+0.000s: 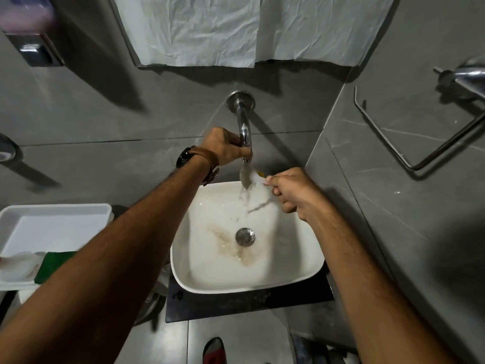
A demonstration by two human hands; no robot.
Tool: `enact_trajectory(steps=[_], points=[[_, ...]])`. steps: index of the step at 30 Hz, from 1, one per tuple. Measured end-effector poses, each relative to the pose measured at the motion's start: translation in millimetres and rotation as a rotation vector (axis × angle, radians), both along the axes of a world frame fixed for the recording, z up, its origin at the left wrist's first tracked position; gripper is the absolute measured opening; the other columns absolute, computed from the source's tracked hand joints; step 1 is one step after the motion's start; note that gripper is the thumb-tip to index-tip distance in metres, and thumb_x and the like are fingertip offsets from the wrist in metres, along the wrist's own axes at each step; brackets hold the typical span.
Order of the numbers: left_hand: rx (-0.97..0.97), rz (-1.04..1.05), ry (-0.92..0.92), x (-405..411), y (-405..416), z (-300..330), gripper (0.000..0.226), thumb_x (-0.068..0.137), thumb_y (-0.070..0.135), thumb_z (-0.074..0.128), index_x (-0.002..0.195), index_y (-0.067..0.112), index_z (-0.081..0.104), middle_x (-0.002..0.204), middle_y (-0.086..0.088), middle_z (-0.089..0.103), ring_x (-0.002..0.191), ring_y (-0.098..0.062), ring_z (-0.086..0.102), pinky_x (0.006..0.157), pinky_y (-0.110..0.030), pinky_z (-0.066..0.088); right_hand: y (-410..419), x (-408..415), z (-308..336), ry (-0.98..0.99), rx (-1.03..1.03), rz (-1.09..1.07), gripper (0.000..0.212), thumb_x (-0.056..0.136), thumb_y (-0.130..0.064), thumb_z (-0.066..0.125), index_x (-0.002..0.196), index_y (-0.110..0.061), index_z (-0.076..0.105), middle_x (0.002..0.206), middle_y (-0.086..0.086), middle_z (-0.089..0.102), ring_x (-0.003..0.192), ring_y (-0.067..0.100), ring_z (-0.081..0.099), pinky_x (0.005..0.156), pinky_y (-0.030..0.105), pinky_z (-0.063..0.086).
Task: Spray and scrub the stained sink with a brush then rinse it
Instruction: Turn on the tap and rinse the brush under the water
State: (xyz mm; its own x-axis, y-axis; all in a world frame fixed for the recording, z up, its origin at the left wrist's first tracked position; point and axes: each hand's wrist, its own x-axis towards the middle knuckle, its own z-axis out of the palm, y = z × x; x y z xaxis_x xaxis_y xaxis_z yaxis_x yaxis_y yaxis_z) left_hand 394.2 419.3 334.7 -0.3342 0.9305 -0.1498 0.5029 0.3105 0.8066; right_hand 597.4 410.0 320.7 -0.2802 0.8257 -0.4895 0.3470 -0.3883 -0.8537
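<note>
A white square sink (294, 271) sits on a dark counter, with a brown stain (231, 248) beside its metal drain (245, 236). Above the basin, my left hand (225, 145) grips the end of the chrome wall tap (242, 124). Water (245, 185) runs from the spout into the basin. My right hand (291, 190) is shut on a small white brush (258, 177) with a yellow spot, whose head lies in the stream. Most of the brush handle is hidden in my fist.
A white tray (57, 214) at the left holds a green sponge (52, 264) and a white cloth (18, 264). A soap dispenser (31, 30) hangs at top left, a metal towel ring (420, 143) on the right wall. Crumpled white paper (223, 30) covers the mirror.
</note>
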Motion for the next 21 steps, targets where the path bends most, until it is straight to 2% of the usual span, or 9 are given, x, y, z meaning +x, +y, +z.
enact_trajectory(steps=[4, 6, 8, 9, 11, 13, 17, 19, 21], points=[[-0.047, -0.087, 0.010, -8.3, 1.1, 1.7, 0.013, 0.069, 0.043, 0.084, 0.074, 0.036, 0.074, 0.082, 0.011, 0.072, 0.085, -0.009, 0.062, 0.067, -0.027, 0.048, 0.6, 3.6, -6.4, 0.000, -0.012, -0.020, 0.028, 0.098, -0.011, 0.057, 0.111, 0.012, 0.064, 0.063, 0.003, 0.037, 0.048, 0.011, 0.018, 0.046, 0.023, 0.010], [-0.079, -0.177, -0.077, -17.9, -2.5, 1.5, 0.027, 0.072, 0.050, 0.080, 0.095, 0.035, 0.076, 0.097, 0.012, 0.073, 0.096, -0.009, 0.064, 0.078, -0.030, 0.054, 2.3, 7.1, -11.3, 0.022, -0.012, -0.027, 0.025, 0.098, -0.011, 0.057, 0.111, 0.008, 0.066, 0.061, 0.002, 0.039, 0.044, 0.009, 0.021, 0.043, 0.021, 0.011], [-0.100, -0.200, -0.160, -22.9, -6.7, -1.2, 0.043, 0.078, 0.046, 0.077, 0.117, 0.029, 0.070, 0.113, 0.008, 0.072, 0.106, -0.011, 0.064, 0.087, -0.033, 0.054, 1.3, 10.5, -21.4, 0.056, -0.043, -0.017, 0.018, 0.099, -0.012, 0.057, 0.102, -0.001, 0.071, 0.059, 0.001, 0.041, 0.039, 0.007, 0.023, 0.040, 0.018, 0.013], [-0.095, -0.191, -0.173, -23.1, -7.5, -3.5, 0.044, 0.080, 0.042, 0.077, 0.120, 0.027, 0.069, 0.114, 0.007, 0.072, 0.108, -0.011, 0.064, 0.087, -0.033, 0.054, -0.1, 12.1, -27.8, 0.019, -0.035, -0.010, 0.016, 0.099, -0.015, 0.059, 0.094, -0.005, 0.070, 0.058, 0.000, 0.042, 0.039, 0.009, 0.025, 0.039, 0.018, 0.014], [-0.076, -0.161, -0.164, -19.6, -8.7, -6.3, 0.038, 0.081, 0.036, 0.078, 0.117, 0.026, 0.070, 0.108, 0.009, 0.073, 0.105, -0.011, 0.064, 0.079, -0.028, 0.052, -4.7, 14.3, -45.9, -0.268, 0.096, 0.065, 0.019, 0.096, -0.024, 0.064, 0.083, -0.011, 0.064, 0.063, 0.005, 0.049, 0.046, 0.020, 0.041, 0.041, 0.021, 0.024], [-0.066, -0.159, -0.162, -16.2, -9.5, -6.6, 0.031, 0.081, 0.037, 0.077, 0.110, 0.028, 0.071, 0.101, 0.012, 0.073, 0.101, -0.009, 0.064, 0.076, -0.027, 0.050, -14.6, 13.6, -57.8, -0.511, 0.205, 0.136, 0.020, 0.094, -0.027, 0.063, 0.088, -0.008, 0.067, 0.077, 0.012, 0.058, 0.066, 0.028, 0.055, 0.052, 0.028, 0.036], [-0.064, -0.160, -0.223, -13.2, -13.3, -6.6, 0.020, 0.085, 0.037, 0.074, 0.103, 0.029, 0.070, 0.094, 0.016, 0.072, 0.093, -0.002, 0.062, 0.073, -0.025, 0.046, -25.3, 8.1, -62.8, -0.287, 0.095, 0.111, 0.034, 0.082, -0.035, 0.062, 0.081, -0.002, 0.070, 0.067, 0.008, 0.044, 0.052, 0.020, 0.033, 0.045, 0.027, 0.024], [-0.030, -0.144, -0.227, -9.3, -14.3, -7.3, 0.024, 0.085, 0.034, 0.074, 0.106, 0.023, 0.072, 0.095, 0.013, 0.072, 0.091, 0.000, 0.063, 0.074, -0.022, 0.043, -26.8, 7.2, -59.2, -0.291, 0.110, 0.124, 0.024, 0.080, -0.037, 0.060, 0.075, -0.014, 0.066, 0.065, 0.007, 0.041, 0.052, 0.020, 0.030, 0.045, 0.027, 0.022], [0.018, -0.092, -0.203, -3.4, -15.3, -9.1, 0.024, 0.083, 0.033, 0.076, 0.103, 0.020, 0.073, 0.095, 0.010, 0.072, 0.091, -0.002, 0.062, 0.075, -0.021, 0.041, -28.1, 7.2, -55.2, -0.323, 0.152, 0.141, 0.027, 0.082, -0.037, 0.062, 0.070, -0.012, 0.062, 0.056, 0.002, 0.039, 0.049, 0.020, 0.031, 0.047, 0.029, 0.024]])
